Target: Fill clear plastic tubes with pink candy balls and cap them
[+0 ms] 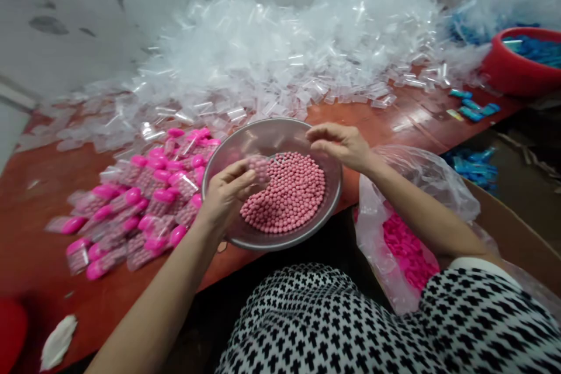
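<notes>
A metal bowl (pixel 228 155) sits on the red table's near edge, half filled with small pink beads (pixel 291 193). My left hand (pixel 225 193) hovers over the bowl's left side, its fingers closed round a small clear tube (pixel 259 167) filled with pink beads. My right hand (pixel 339 143) hangs above the bowl's far right rim, fingers curled and pinched together; whatever they hold is too small to make out. Left of the bowl lies a heap of filled tubes with pink caps (pixel 144 198).
A big pile of empty clear tubes (pixel 284 52) covers the table's back. A clear bag of pink caps (pixel 407 251) rests in a cardboard box at my right. A red basin (pixel 517 67) with blue pieces stands far right. My patterned lap fills the foreground.
</notes>
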Motion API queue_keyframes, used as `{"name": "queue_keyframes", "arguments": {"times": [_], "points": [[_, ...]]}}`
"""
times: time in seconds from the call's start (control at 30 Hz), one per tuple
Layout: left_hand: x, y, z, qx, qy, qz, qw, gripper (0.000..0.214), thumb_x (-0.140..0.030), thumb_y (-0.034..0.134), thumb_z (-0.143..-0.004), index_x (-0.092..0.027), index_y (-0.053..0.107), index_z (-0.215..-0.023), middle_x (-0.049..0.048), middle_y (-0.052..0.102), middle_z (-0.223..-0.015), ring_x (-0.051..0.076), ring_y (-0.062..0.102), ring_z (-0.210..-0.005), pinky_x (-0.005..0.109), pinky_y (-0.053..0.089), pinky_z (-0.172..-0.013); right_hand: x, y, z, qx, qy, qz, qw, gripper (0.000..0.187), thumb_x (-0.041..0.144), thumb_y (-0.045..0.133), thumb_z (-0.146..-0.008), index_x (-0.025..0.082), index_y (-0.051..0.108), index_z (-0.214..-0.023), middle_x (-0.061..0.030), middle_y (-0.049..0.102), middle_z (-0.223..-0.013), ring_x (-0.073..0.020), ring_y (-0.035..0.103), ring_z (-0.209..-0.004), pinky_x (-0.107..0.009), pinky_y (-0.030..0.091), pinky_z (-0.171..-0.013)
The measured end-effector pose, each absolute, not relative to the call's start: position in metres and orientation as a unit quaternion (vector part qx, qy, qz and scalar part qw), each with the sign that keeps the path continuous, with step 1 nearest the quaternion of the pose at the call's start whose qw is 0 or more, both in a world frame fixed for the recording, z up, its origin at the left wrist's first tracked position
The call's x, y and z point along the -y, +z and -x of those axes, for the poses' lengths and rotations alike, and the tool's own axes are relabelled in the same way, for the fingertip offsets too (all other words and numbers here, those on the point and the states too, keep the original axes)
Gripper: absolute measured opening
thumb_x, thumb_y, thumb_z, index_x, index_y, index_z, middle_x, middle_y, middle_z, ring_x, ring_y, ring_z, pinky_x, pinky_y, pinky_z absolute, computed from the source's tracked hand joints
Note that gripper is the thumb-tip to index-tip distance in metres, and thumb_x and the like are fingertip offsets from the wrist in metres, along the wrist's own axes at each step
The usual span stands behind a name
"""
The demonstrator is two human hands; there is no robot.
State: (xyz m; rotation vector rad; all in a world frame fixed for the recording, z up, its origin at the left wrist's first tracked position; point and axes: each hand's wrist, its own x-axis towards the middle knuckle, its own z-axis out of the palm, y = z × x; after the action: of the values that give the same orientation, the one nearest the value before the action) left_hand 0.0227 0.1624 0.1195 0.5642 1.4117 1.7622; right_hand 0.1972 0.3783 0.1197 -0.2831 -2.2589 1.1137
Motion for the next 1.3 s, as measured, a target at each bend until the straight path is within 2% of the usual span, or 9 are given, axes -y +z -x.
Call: {"name": "queue_keyframes", "arguments": {"times": [0.07,0.27,0.4,0.53,0.67,0.8,0.9,1.03,1.3], "points": [[-0.162,0.123,-0.022,-0.555,0.704,-0.204,0.394,0.039,-0.03,0.093,-0.056,-0.017,0.078,-0.09,0.0047,0.076,-0.084,0.015,0.071,-0.068,0.024,0.064,-0.065,-0.402,0.11,-0.205,0.845,0.376,0.199,0.324,0.029,0.036,0.059,-0.091,0.016,0.072,-0.107,-0.0063,0.076,-0.105,-0.0185,0.069,-0.095,-0.031,0.05,-0.089],[-0.166,0.127,-0.025,-0.593,0.702,-0.191,0.345,0.044,-0.033,0.098,-0.047,-0.017,0.079,-0.084,0.003,0.076,-0.078,0.016,0.073,-0.069,0.021,0.065,-0.066,-0.431,0.077,-0.205,0.932,0.218,0.283,0.065,0.032,0.03,0.052,-0.096,0.016,0.071,-0.118,-0.0134,0.072,-0.119,-0.0264,0.067,-0.11,-0.034,0.048,-0.09],[-0.169,0.127,-0.026,-0.622,0.694,-0.173,0.319,0.049,-0.033,0.101,-0.041,-0.017,0.079,-0.082,0.004,0.077,-0.076,0.017,0.073,-0.07,0.019,0.065,-0.067,-0.426,0.06,-0.193,0.953,0.178,0.246,0.018,0.035,0.033,0.051,-0.097,0.018,0.066,-0.125,-0.0174,0.066,-0.125,-0.0298,0.064,-0.112,-0.036,0.05,-0.086],[-0.17,0.128,-0.029,-0.634,0.685,-0.175,0.314,0.049,-0.034,0.101,-0.037,-0.017,0.079,-0.078,0.0037,0.077,-0.075,0.017,0.073,-0.067,0.019,0.065,-0.063,-0.434,0.049,-0.196,0.942,0.206,0.261,0.035,0.03,0.024,0.048,-0.098,0.008,0.071,-0.108,-0.0225,0.067,-0.118,-0.0284,0.064,-0.109,-0.035,0.048,-0.088],[-0.171,0.13,-0.032,-0.638,0.679,-0.178,0.317,0.046,-0.034,0.101,-0.041,-0.02,0.08,-0.08,0.0012,0.077,-0.077,0.015,0.072,-0.068,0.019,0.065,-0.066,-0.449,0.051,-0.219,0.925,0.252,0.273,0.08,0.026,0.024,0.055,-0.095,0.009,0.07,-0.111,-0.012,0.072,-0.105,-0.0195,0.066,-0.098,-0.03,0.048,-0.089],[-0.171,0.132,-0.035,-0.624,0.683,-0.203,0.323,0.045,-0.037,0.099,-0.044,-0.019,0.08,-0.08,0.0027,0.077,-0.077,0.016,0.072,-0.068,0.022,0.065,-0.065,-0.448,0.063,-0.246,0.788,0.51,0.27,0.215,0.023,0.023,0.065,-0.084,0.013,0.069,-0.105,-0.0025,0.071,-0.09,-0.0131,0.065,-0.08,-0.03,0.053,-0.083],[-0.168,0.133,-0.04,-0.619,0.666,-0.24,0.341,0.04,-0.038,0.096,-0.055,-0.021,0.081,-0.088,0.0042,0.078,-0.088,0.017,0.073,-0.074,0.025,0.065,-0.069,-0.433,0.082,-0.255,0.656,0.67,0.207,0.281,0.034,0.033,0.077,-0.077,0.016,0.069,-0.105,-0.0023,0.072,-0.093,-0.0123,0.068,-0.081,-0.03,0.058,-0.082],[-0.163,0.138,-0.053,-0.615,0.639,-0.302,0.35,0.037,-0.038,0.091,-0.064,-0.02,0.08,-0.094,0.0058,0.078,-0.094,0.019,0.073,-0.082,0.029,0.065,-0.076,-0.397,0.114,-0.249,0.613,0.721,0.156,0.283,0.047,0.044,0.084,-0.072,0.017,0.07,-0.107,-0.0042,0.074,-0.093,-0.0131,0.071,-0.078,-0.028,0.06,-0.074],[-0.17,0.136,-0.061,-0.526,0.678,-0.311,0.408,0.04,-0.043,0.089,-0.066,-0.018,0.08,-0.096,0.0059,0.078,-0.093,0.018,0.073,-0.078,0.028,0.064,-0.073,-0.337,0.139,-0.209,0.642,0.724,0.096,0.235,0.035,0.036,0.083,-0.074,0.016,0.069,-0.099,-0.0009,0.072,-0.084,-0.0099,0.067,-0.071,-0.021,0.057,-0.065]]}}
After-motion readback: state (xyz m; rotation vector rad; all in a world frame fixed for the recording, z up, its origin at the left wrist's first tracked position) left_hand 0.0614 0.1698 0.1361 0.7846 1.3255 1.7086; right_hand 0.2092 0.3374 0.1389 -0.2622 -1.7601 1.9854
